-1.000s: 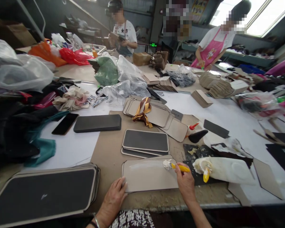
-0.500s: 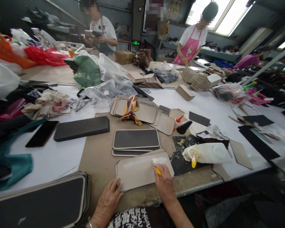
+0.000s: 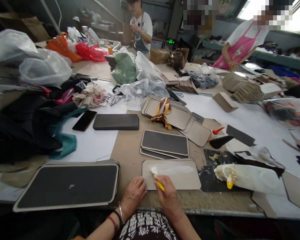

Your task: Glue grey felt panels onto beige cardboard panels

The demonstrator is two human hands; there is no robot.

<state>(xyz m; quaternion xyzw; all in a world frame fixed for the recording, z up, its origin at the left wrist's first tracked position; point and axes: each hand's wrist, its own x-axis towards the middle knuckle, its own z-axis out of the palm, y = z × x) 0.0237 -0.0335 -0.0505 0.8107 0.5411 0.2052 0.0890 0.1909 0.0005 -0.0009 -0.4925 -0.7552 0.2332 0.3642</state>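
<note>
Cluttered desk (image 3: 215, 200): right hand (image 3: 168, 197) grasps a yellow-handled brush (image 3: 160, 184) on beige board (image 3: 185, 178); left hand (image 3: 133, 193) near its corner, grip I can't tell.

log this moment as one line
right hand: holds yellow-handled brush | left hand: at left edge of beige rectangular board | board: white-streaked

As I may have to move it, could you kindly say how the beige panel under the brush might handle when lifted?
The beige panel is probably fairly stiff, as it lies flat with crisp edges. Its thin look suggests light weight. The white smear on top could be slippery.
</note>
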